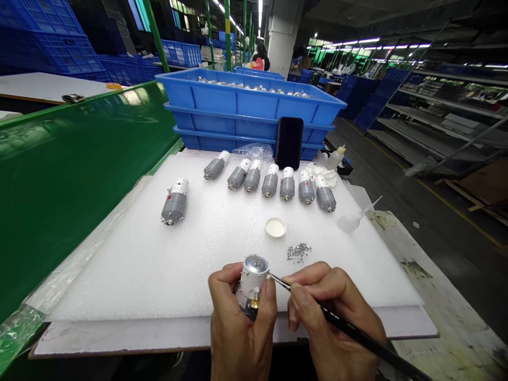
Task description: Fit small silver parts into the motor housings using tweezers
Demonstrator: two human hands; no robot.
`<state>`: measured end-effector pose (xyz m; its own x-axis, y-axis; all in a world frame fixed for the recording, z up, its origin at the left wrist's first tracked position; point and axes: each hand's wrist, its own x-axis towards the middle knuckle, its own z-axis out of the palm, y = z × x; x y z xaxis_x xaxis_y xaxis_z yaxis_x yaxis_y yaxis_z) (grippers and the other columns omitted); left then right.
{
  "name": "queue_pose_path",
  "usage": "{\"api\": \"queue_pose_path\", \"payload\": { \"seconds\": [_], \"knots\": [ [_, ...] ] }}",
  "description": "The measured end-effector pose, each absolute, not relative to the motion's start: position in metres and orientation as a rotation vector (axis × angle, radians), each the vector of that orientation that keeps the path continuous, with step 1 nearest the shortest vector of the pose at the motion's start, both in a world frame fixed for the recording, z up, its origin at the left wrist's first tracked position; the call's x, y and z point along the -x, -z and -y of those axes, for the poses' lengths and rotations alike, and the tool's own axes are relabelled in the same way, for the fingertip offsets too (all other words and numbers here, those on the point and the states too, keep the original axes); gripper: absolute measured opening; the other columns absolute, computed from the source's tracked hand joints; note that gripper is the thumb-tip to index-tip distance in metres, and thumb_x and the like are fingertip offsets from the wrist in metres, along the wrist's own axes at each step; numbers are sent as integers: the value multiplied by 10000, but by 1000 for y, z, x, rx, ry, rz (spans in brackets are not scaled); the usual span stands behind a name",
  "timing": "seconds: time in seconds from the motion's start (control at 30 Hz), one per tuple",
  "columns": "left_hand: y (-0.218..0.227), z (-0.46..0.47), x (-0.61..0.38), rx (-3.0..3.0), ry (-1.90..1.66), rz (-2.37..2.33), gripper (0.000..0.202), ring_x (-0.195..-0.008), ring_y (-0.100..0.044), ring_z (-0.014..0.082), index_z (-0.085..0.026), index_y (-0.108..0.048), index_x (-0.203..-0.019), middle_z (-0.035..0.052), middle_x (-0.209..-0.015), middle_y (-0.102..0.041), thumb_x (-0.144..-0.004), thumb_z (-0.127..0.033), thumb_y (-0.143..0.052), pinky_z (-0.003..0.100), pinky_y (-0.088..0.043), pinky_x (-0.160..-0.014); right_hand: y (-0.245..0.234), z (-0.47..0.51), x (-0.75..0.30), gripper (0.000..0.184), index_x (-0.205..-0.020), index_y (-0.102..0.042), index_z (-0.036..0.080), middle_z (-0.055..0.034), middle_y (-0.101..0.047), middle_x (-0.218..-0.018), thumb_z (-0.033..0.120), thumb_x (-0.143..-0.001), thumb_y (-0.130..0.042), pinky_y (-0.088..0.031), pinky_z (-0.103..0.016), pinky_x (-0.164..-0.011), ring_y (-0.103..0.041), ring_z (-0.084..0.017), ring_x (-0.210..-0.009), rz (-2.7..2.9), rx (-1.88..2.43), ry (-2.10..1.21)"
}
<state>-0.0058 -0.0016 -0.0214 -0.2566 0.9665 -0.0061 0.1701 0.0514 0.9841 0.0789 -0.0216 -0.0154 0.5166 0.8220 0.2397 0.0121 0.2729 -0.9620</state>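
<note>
My left hand [238, 323] is closed around a small grey and silver motor [253, 280], holding it upright over the near edge of the white foam pad [159, 264]. My right hand [333, 323] pinches thin black tweezers [357, 333], whose tip touches the motor's upper side. A small pile of tiny metal parts [298, 252] lies just beyond my right hand. A little white dish [275, 227] sits behind that pile.
Several grey motors lie in a row [278, 182] at the pad's far side, and one motor [174, 202] lies apart at the left. A black phone [289, 143] leans on stacked blue crates [246, 106]. Green panel [71, 169] at left; plastic dropper [351, 219] at right.
</note>
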Motion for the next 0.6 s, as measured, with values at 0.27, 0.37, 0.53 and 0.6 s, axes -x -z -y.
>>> {"api": "queue_pose_path", "payload": {
  "seconds": [0.27,0.37,0.53,0.6],
  "knots": [
    [21,-3,12,-1310,-1290,-1685,241,-727,-665,224,-293,-499,-999,-2,-890,-672,-874,-387,-682,344,-456,-675,12,14,-85,210,-751,-560,231,22,-650,-759,171,-927,-656,-471,-195,-410,-563,-73,-448,977,1109,-650],
    [27,-6,19,-1380,-1254,-1711,289,-599,-681,244,-290,-500,-974,-16,-772,-694,-833,-473,-673,349,-469,-568,11,13,-87,208,-743,-568,219,21,-646,-751,159,-923,-654,-481,-183,-422,-570,-67,-453,992,1101,-655],
    [31,-9,26,-1404,-1218,-1708,310,-536,-669,252,-290,-485,-950,-42,-651,-678,-801,-488,-673,343,-453,-521,9,12,-83,219,-724,-564,206,33,-641,-737,155,-918,-653,-475,-164,-414,-564,-53,-447,971,1080,-657],
    [31,-10,27,-1394,-1198,-1696,312,-535,-661,244,-291,-477,-955,-49,-643,-671,-807,-481,-675,338,-444,-530,8,11,-82,221,-719,-561,204,35,-641,-736,153,-912,-655,-480,-161,-412,-568,-53,-450,970,1075,-659]
  ]
}}
